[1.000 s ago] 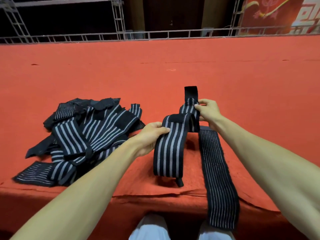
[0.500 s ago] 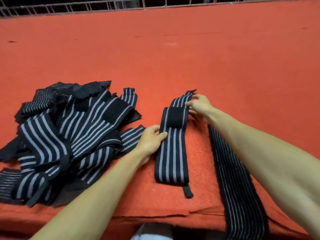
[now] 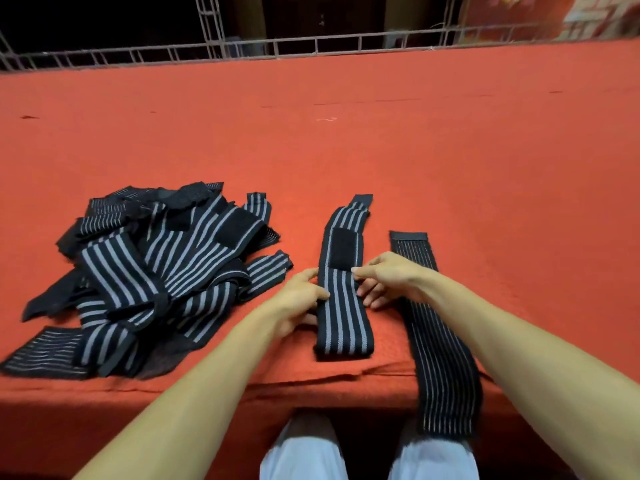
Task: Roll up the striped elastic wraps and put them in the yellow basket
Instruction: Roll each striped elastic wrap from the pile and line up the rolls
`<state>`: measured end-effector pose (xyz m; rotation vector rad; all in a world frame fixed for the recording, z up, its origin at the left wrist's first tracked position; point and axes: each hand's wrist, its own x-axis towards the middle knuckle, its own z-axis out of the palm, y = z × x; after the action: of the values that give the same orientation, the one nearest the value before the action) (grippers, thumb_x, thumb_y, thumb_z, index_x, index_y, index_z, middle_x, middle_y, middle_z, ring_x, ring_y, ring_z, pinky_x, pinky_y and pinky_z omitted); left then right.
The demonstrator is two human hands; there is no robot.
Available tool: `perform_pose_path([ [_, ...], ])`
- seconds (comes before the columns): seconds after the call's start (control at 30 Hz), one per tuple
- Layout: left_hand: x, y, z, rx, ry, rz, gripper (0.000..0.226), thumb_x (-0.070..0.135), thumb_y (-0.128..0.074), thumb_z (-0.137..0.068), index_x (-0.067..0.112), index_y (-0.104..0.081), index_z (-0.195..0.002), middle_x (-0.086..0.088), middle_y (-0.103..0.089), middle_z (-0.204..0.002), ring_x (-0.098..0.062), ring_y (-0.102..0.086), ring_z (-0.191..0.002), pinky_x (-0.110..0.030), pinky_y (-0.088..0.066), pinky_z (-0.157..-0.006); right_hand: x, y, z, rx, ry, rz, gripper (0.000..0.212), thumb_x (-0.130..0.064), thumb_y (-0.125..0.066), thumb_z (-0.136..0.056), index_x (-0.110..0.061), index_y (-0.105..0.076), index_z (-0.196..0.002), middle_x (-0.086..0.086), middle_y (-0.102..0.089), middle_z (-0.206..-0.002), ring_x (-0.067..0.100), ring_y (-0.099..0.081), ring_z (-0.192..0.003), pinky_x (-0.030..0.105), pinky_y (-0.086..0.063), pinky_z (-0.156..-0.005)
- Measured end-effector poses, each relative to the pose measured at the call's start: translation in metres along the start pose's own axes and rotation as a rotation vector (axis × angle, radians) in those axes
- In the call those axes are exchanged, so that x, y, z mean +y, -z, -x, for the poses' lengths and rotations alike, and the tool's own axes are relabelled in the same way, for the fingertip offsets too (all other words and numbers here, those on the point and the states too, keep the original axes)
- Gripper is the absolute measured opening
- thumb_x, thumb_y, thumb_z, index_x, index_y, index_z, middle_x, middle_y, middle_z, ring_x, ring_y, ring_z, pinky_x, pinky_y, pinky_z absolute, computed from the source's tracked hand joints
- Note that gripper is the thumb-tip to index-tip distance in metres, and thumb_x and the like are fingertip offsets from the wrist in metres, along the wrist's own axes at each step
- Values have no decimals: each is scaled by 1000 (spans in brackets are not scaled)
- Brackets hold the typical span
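The left hand (image 3: 300,301) lay at the left edge of a wrap (image 3: 343,317) in the middle of the frame. Its thumb was on the stripes and its forefinger alongside, but I couldn't tell whether it pinched the edge or only pressed it. The right hand (image 3: 393,282) was at the opposite edge, forefinger stretched out to touch the fabric. Its other fingers were loosely curled on the red cloth (image 3: 346,150) and gripped nothing.

The wrap lay flat and lengthwise between them, its near end by the table's front edge and its black patch (image 3: 343,251) just beyond the fingertips. A thinner-striped wrap (image 3: 441,344) lay just right of it, drooping over the edge at lower right. A tangled pile (image 3: 156,271) of wraps sat at left.

No basket was in sight.

It looked to me like the flattening step, with no rolling begun. Next, I'd judge, one end needs tucking over and rolling tightly along the strip, both hands keeping the edges even so that the patch can close the roll.
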<state>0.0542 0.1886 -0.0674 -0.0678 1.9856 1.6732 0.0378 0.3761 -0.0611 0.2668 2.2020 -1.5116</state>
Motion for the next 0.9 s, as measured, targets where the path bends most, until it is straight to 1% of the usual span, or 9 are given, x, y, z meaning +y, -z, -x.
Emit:
perform_pose_path([
  [0.1,-4,-12,8,-62,-27,129,46,-3,-45,-96,21,-48,-135,-8,-68,-117,-25,-67,-103,-43,-58,-81,0,4,19,-3,-35,-36,26,-22,-58,-97,1,-58,-110,15,-62,-91,23,-65,-63,35,-59,-60],
  [0.2,-3,-29,19,-55,-62,306,35,-3,-45,-98,9,-53,-130,-11,-69,-111,-19,-70,-90,-32,-61,-69,8,15,37,49,-76,38,30,-25,-60,-96,1,-59,-111,12,-61,-86,22,-63,-63,37,-60,-61],
  [0.3,0,-45,27,-45,-57,436,29,7,-44,-102,0,-54,-129,-16,-69,-115,-22,-71,-92,-30,-61,-68,17,25,56,-13,-97,-102,30,-27,-62,-95,0,-63,-109,6,-58,-72,17,-59,-60,33,-59,-62],
  [0.43,4,-54,48,-89,-71,216,27,18,-56,-98,11,-61,-123,-5,-73,-109,-19,-70,-96,-38,-59,-80,20,32,78,-35,-14,-198,4,-10,-66,-91,-7,-68,-90,5,-67,-80,14,-65,-67,28,-57,-62],
  [0.57,10,-46,68,-184,-88,62,29,10,-63,-92,12,-61,-121,-5,-73,-109,-21,-70,-96,-40,-56,-90,17,35,93,8,5,-313,5,-5,-62,-92,-3,-66,-93,8,-71,-84,15,-70,-70,25,-60,-62],
  [0.63,11,-47,76,-174,-79,73,28,7,-62,-93,6,-60,-121,-8,-74,-105,-20,-72,-85,-33,-61,-72,19,32,100,-8,8,-344,7,-4,-60,-94,0,-66,-95,9,-73,-80,17,-72,-70,27,-61,-63],
  [0.73,2,-49,82,-89,-68,72,27,7,-63,-93,-2,-59,-118,-14,-71,-92,-15,-67,-59,-21,-53,-48,28,23,107,6,-14,-153,6,-5,-63,-92,-1,-66,-89,11,-73,-78,18,-71,-64,24,-58,-55],
  [0.8,-15,-49,77,0,-108,-213,32,15,-67,-92,-5,-59,-115,-20,-70,-85,-14,-62,-48,-21,-47,-42,38,15,106,46,-27,-31,8,-4,-63,-92,2,-65,-86,15,-69,-78,20,-68,-60,25,-57,-54],
  [0.9,-38,-48,70,147,-210,-688,33,28,-75,-85,-2,-68,-95,-15,-73,-76,-9,-56,-43,-21,-46,-47,49,2,101,103,-48,107,7,-1,-66,-89,4,-63,-85,17,-65,-75,23,-67,-56,30,-59,-56],
])
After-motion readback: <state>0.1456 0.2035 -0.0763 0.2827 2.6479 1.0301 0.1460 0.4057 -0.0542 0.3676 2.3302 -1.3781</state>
